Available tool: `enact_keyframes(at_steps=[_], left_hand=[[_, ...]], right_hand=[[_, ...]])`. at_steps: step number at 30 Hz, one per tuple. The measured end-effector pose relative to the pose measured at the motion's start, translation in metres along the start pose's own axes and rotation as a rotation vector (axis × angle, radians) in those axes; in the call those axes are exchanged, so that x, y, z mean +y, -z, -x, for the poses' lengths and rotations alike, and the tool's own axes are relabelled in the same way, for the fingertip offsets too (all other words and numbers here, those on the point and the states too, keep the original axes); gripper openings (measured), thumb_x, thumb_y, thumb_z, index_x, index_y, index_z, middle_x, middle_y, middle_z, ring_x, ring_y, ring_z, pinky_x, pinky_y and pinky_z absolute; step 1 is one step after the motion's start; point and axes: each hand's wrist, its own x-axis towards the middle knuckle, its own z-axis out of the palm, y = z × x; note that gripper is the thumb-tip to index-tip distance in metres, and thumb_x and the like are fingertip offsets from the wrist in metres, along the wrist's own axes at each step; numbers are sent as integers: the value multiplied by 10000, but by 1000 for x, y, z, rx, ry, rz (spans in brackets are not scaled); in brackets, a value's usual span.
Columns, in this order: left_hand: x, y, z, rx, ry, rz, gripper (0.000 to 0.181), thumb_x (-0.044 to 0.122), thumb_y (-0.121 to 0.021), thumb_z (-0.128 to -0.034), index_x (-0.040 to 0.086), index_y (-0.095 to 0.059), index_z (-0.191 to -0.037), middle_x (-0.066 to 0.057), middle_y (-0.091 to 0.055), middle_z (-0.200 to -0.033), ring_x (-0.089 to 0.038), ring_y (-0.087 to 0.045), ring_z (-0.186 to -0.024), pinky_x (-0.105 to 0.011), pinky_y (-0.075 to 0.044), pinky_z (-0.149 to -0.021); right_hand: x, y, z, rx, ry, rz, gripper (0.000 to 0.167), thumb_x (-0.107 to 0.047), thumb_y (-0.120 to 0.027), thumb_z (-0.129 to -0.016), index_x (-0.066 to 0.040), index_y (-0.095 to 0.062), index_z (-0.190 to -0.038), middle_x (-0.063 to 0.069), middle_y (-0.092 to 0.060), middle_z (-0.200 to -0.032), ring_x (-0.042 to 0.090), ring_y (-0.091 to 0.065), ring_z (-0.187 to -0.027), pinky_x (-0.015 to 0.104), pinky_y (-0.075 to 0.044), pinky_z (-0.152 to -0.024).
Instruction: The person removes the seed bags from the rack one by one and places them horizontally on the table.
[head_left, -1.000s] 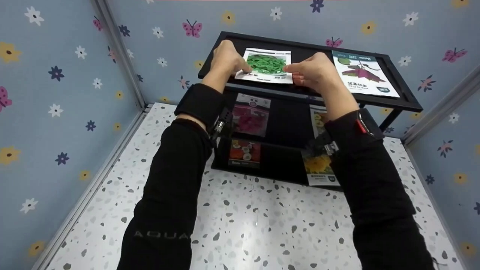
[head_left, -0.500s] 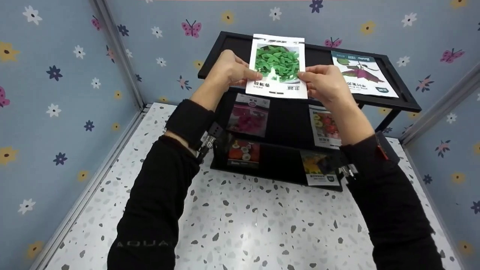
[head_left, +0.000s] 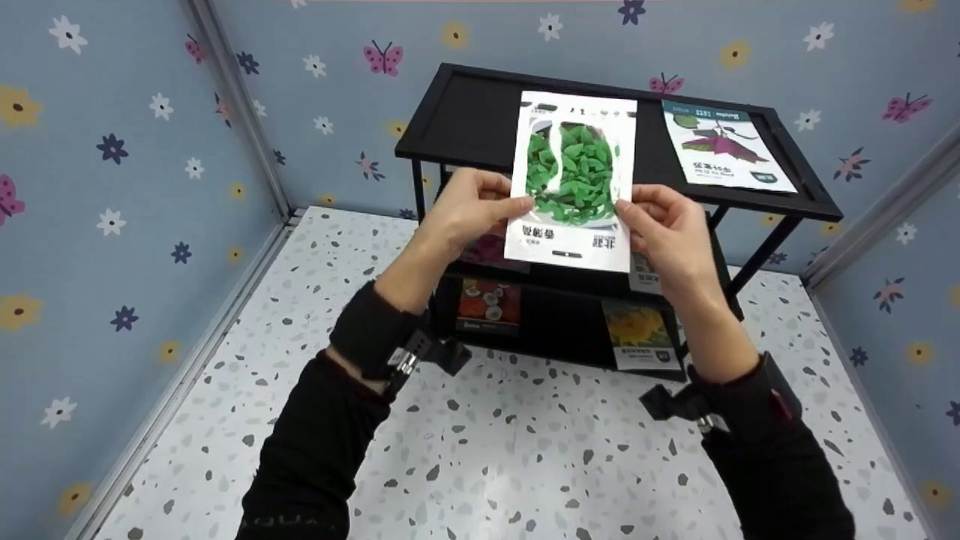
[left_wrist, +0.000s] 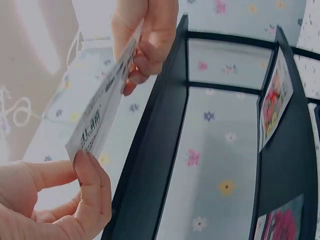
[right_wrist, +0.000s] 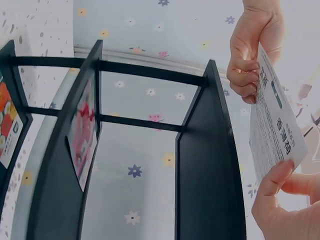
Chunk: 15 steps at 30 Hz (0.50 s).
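A white seed packet with a green leaf picture [head_left: 574, 172] is held up in front of the black shelf in the head view. My left hand [head_left: 472, 206] pinches its left edge and my right hand [head_left: 667, 229] pinches its right edge. In the left wrist view the packet [left_wrist: 102, 107] appears nearly edge-on, the left hand [left_wrist: 65, 200] at its near end. The right wrist view shows the packet [right_wrist: 275, 120] with my right hand [right_wrist: 290, 200] pinching its lower end.
The black shelf's top [head_left: 469, 120] carries a packet with a purple leaf [head_left: 724, 148] at its right. Lower tiers hold an orange-red packet [head_left: 489, 304], a yellow flower packet [head_left: 641, 334] and others partly hidden. Patterned walls [head_left: 150, 187] stand around the speckled floor [head_left: 510, 450].
Both hands have lifted the leafy green packet off the top tier and brought it lower in the head view, nearer to me. The packet now looks larger and more upright.
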Motion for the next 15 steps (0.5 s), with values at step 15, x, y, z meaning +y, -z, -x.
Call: enact_keyframes(at_steps=[15], left_hand=[[-63,-38,39,65,-103,187,129,2,-606,-813,-83,-600,-910,-123,-609,-781,-141,-574,-632,-233,-493,-585]], right_hand=[[48,16,54,88,87,130,177,12,-590,-821,58,-560,-990,140,-579,-790,167,-558,-639,231,-500,-538]])
